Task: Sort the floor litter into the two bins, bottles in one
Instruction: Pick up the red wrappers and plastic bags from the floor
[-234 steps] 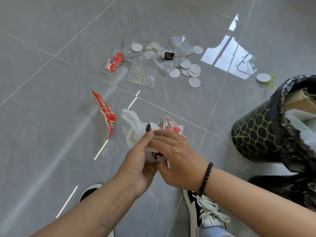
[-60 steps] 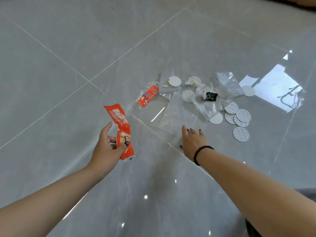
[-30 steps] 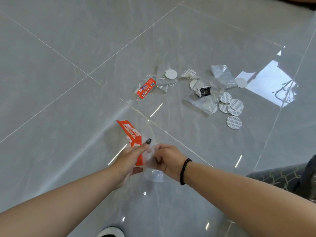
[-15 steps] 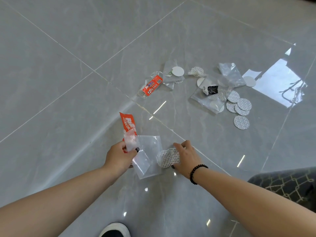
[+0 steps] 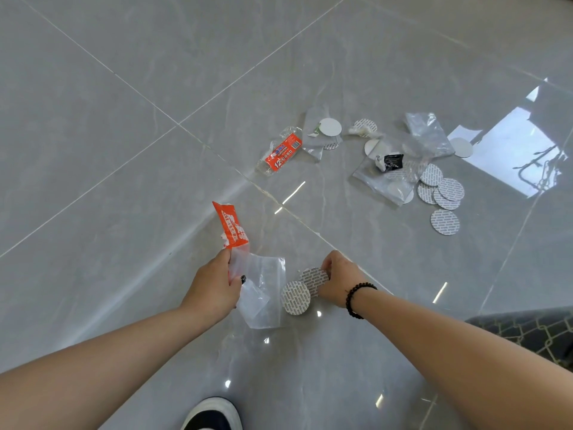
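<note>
Left fingers (image 5: pixel 231 268) tight around orange wrapper (image 5: pixel 232 226) and clear bag (image 5: pixel 263 293) — right fingers (image 5: pixel 328 266) pinching two discs (image 5: pixel 305 288)

The dark bin with a gold lattice pattern (image 5: pixel 527 330) is cut off by the right edge, so only a slice of its wall shows. A black-and-white shoe (image 5: pixel 212 414) is cropped by the bottom edge. The left hand (image 5: pixel 214 290) covers the lower end of the orange foil wrapper (image 5: pixel 231 226) and one corner of the clear plastic zip bag (image 5: pixel 263 293). The wrapper's print is too small to read. The right hand (image 5: pixel 338 279) hides part of the upper of two round printed liner discs (image 5: pixel 313 279).
</note>
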A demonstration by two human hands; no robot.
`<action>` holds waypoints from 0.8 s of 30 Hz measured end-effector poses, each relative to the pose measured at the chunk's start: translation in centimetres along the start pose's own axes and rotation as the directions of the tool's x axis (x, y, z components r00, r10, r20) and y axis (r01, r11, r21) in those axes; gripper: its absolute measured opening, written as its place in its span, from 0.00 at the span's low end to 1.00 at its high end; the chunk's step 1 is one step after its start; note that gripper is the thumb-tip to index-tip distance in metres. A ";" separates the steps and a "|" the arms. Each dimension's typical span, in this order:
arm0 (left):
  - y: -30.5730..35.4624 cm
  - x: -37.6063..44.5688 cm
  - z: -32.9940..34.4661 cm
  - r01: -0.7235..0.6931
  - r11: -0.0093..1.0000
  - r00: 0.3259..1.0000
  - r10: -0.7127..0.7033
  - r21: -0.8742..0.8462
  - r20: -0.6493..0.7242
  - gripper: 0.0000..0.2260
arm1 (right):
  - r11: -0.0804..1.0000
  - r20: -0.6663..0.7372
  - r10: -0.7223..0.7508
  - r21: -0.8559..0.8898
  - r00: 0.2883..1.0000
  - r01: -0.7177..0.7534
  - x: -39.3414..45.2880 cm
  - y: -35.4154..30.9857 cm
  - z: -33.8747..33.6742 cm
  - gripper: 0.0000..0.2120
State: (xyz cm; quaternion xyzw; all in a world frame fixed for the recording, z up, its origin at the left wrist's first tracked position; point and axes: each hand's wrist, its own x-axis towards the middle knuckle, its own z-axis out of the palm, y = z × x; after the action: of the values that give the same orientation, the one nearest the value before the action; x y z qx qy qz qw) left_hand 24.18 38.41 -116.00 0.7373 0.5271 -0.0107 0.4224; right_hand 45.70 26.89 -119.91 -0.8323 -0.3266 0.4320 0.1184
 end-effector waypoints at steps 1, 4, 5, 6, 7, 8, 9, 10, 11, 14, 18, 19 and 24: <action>-0.1 0.0 0.0 0.011 1.000 1.000 -0.011 -0.009 0.008 0.15 | 1.000 0.032 0.005 0.023 0.999 -0.006 -0.2 -0.3 0.0 0.17; -0.1 0.0 0.0 0.040 0.998 0.999 -0.039 -0.050 0.031 0.18 | 1.000 0.081 0.014 0.021 0.997 -0.016 -0.7 -1.3 0.7 0.22; -0.1 -0.1 0.0 0.046 0.997 0.998 -0.044 -0.061 0.034 0.18 | 1.000 0.079 0.010 -0.014 0.997 -0.009 -0.9 -1.6 1.1 0.24; 0.1 -0.1 0.1 0.052 0.996 0.998 -0.050 -0.070 0.036 0.18 | 0.999 0.073 0.004 -0.050 0.997 0.000 -0.9 -1.8 1.6 0.24; 0.2 -0.2 0.3 0.055 0.995 0.998 -0.052 -0.080 0.039 0.18 | 0.997 0.066 -0.002 -0.080 0.998 0.007 -0.8 -2.0 2.0 0.23; 0.5 -0.3 0.4 0.055 0.994 0.998 -0.052 -0.091 0.042 0.18 | 0.995 0.060 0.000 -0.095 0.998 0.006 -0.7 -2.1 2.3 0.21; 0.7 -0.5 0.4 0.049 0.994 0.998 -0.046 -0.096 0.039 0.18 | 0.995 0.050 0.001 -0.096 0.999 0.004 -0.5 -2.2 2.3 0.18; 0.8 -0.5 0.4 0.037 0.996 0.999 -0.034 -0.086 0.030 0.18 | 0.997 0.030 0.004 -0.083 1.000 -0.001 -0.1 -2.3 2.0 0.15; 1.0 -0.5 0.4 0.016 0.998 1.000 -0.015 -0.067 0.018 0.18 | 0.999 -0.009 0.010 -0.049 1.000 -0.010 0.2 -2.4 1.3 0.11; 1.2 -0.4 0.0 -0.025 0.999 0.999 0.024 -0.038 -0.029 0.13 | 0.927 -0.121 0.036 0.376 0.992 0.012 0.4 -3.0 -1.5 0.09; 2.5 -0.3 -0.9 -0.014 0.950 0.997 -0.009 -0.312 -0.071 0.07 | 0.492 0.061 -0.074 0.871 0.995 -0.017 -0.8 -4.7 -4.2 0.06; 2.9 -0.4 -1.1 -0.002 0.907 0.998 -0.023 -0.422 -0.055 0.07 | 0.508 0.122 -0.106 0.860 0.987 -0.052 -1.0 -5.0 -4.1 0.07; 4.5 -0.5 -1.7 0.084 0.715 0.996 -0.074 -0.694 0.044 0.08 | 0.571 0.368 -0.093 0.781 0.925 -0.253 -2.4 -5.6 -2.8 0.11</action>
State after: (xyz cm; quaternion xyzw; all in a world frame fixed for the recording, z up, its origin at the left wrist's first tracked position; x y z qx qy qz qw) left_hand 26.73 38.75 -111.95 0.5016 0.5208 0.1651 0.6707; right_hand 44.46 29.85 -114.00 -0.6005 -0.0676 0.6864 0.4045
